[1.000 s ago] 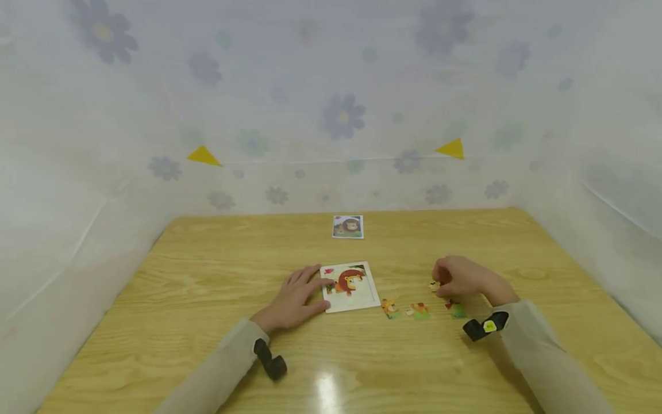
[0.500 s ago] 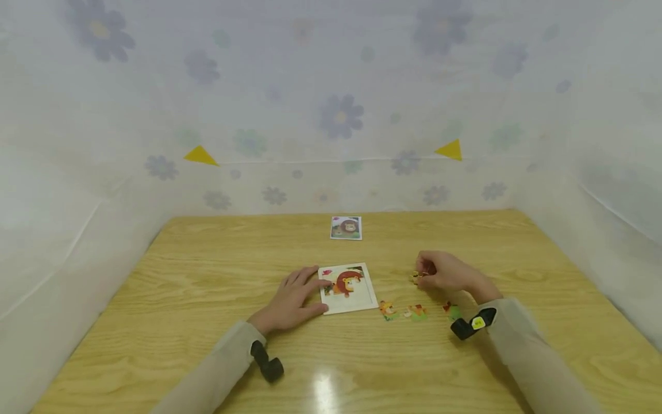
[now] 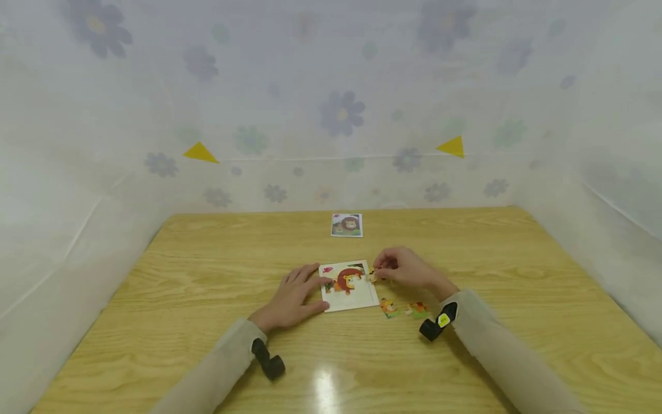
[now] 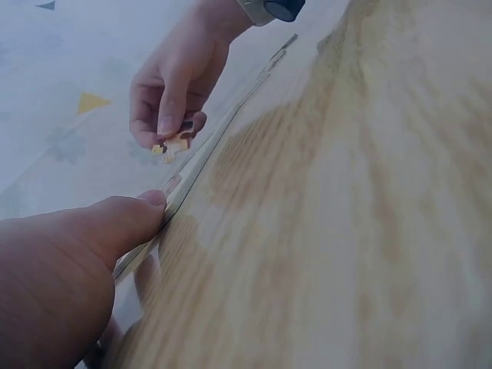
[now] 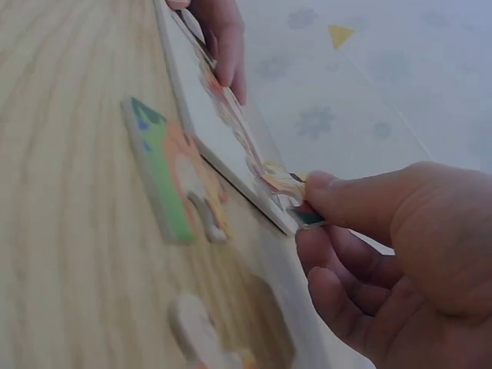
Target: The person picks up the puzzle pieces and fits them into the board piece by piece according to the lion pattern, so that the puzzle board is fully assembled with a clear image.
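Note:
A square white puzzle tray (image 3: 351, 302) lies on the table, partly filled with joined pieces showing a lion's head (image 3: 349, 279). My left hand (image 3: 289, 300) rests at the tray's left side, index finger over the joined pieces and thumb along the edge. At the tray's right edge, my right hand (image 3: 411, 271) pinches a small jigsaw piece (image 5: 283, 184) between thumb and fingers. In the left wrist view this piece (image 4: 177, 144) appears tilted. Two loose jigsaw pieces lie to the tray's lower right: one orange and green (image 3: 389, 308), the other (image 3: 416, 310) beside it.
Behind the tray lies a square picture card (image 3: 347, 225) with a lion on it. The wooden table (image 3: 233, 247) is bounded by flowered white sheeting (image 3: 310, 86) at the back and sides. Each wrist carries a black camera (image 3: 269, 360).
My right hand has moved left with the jigsaw piece, from the right of the loose pieces to the tray's edge. A third loose piece is now hidden from the head view. My left hand stays put.

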Demonstrator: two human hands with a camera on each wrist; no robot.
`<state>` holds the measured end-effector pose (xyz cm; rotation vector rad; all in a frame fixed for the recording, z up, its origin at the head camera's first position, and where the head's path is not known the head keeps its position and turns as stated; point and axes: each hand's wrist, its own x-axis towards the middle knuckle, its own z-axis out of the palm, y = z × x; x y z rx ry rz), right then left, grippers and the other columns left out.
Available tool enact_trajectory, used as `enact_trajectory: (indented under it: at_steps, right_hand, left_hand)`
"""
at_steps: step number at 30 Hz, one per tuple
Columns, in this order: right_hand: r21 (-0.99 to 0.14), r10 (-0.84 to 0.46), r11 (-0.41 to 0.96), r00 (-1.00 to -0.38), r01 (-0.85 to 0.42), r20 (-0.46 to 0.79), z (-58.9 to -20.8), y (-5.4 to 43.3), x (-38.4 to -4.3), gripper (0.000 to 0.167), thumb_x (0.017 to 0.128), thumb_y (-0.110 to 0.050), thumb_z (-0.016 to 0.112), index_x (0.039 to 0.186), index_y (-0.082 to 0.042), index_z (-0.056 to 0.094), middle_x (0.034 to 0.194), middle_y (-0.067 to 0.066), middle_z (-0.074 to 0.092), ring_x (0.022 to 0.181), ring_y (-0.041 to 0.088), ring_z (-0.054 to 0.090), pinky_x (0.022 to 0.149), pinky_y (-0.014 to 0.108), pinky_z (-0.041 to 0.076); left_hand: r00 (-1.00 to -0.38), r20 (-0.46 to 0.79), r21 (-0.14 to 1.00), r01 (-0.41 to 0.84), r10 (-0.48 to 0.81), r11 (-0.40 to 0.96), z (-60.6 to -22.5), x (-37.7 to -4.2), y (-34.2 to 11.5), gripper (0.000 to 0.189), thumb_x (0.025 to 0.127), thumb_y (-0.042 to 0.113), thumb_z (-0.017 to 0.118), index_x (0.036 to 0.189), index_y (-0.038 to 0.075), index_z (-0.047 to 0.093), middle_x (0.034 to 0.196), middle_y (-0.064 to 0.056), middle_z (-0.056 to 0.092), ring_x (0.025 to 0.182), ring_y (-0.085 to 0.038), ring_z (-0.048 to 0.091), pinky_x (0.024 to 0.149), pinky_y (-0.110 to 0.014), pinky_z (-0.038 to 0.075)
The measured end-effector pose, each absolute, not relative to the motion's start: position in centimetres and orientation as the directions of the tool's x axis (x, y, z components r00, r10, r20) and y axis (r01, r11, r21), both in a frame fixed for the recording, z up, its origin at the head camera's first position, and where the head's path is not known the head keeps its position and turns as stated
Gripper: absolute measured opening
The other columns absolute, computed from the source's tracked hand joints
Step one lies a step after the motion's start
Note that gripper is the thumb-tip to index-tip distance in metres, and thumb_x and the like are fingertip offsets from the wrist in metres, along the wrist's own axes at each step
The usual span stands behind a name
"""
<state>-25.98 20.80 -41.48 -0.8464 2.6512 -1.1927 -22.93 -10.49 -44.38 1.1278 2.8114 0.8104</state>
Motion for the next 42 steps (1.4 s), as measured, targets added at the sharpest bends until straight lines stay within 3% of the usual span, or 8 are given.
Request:
enact_trajectory:
  at_steps: [7, 15, 23, 34, 42]
  right_hand:
    - [-0.734, -0.472, 0.558, -0.876, -0.386, 0.101, -42.0, 18.3, -25.4, 0.009, 0.091, -0.012, 0.067, 0.095, -0.005, 0.07, 0.08, 0.003, 0.068, 0.067, 0.008, 0.06, 0.061, 0.023, 0.05]
    - [-0.706, -0.475, 0.59, -0.875, -0.393, 0.09, -42.5, 17.3, -25.5, 0.007, 0.09, -0.013, 0.067, 0.091, -0.006, 0.068, 0.07, 0.001, 0.061, 0.058, 0.006, 0.05, 0.054, 0.021, 0.043]
    - [-0.674, -0.463, 0.651, -0.886, -0.349, 0.012, -41.9, 16.7, -25.7, 0.007, 0.089, -0.014, 0.068, 0.09, -0.007, 0.068, 0.069, 0.001, 0.06, 0.057, 0.009, 0.05, 0.053, 0.022, 0.042]
    - [-0.655, -0.319, 0.738, -0.94, -0.165, -0.122, -40.7, 15.4, -25.6, 0.018, 0.083, -0.017, 0.072, 0.088, -0.005, 0.06, 0.066, 0.002, 0.057, 0.055, 0.011, 0.048, 0.053, 0.024, 0.041]
    - [-0.655, -0.234, 0.75, -0.964, -0.095, -0.128, -40.7, 15.1, -25.4, 0.019, 0.079, -0.02, 0.075, 0.08, -0.006, 0.062, 0.064, 0.0, 0.054, 0.055, 0.011, 0.044, 0.051, 0.023, 0.036]
  left_hand:
    - [-0.746, 0.161, 0.479, 0.632, 0.647, 0.609, -44.7, -22.7, -10.3, 0.051, 0.093, 0.044, 0.059, 0.138, 0.022, 0.053, 0.154, -0.017, 0.029, 0.139, -0.039, 0.027, 0.109, -0.062, 0.019]
    - [-0.743, 0.178, 0.491, 0.636, 0.646, 0.596, -44.7, -22.6, -10.2, 0.05, 0.093, 0.042, 0.06, 0.136, 0.019, 0.054, 0.153, -0.018, 0.031, 0.137, -0.04, 0.029, 0.108, -0.062, 0.02]
    - [-0.743, 0.164, 0.469, 0.637, 0.649, 0.611, -44.4, -22.9, -10.3, 0.05, 0.093, 0.043, 0.059, 0.137, 0.021, 0.053, 0.154, -0.018, 0.03, 0.138, -0.039, 0.028, 0.109, -0.062, 0.02]
    - [-0.751, 0.153, 0.478, 0.626, 0.643, 0.617, -44.4, -22.9, -10.6, 0.051, 0.093, 0.044, 0.059, 0.138, 0.022, 0.052, 0.155, -0.017, 0.029, 0.139, -0.038, 0.026, 0.11, -0.061, 0.018]
    - [-0.756, 0.15, 0.475, 0.621, 0.637, 0.624, -44.3, -22.9, -10.6, 0.051, 0.092, 0.045, 0.059, 0.138, 0.023, 0.052, 0.155, -0.016, 0.029, 0.139, -0.038, 0.027, 0.111, -0.06, 0.018]
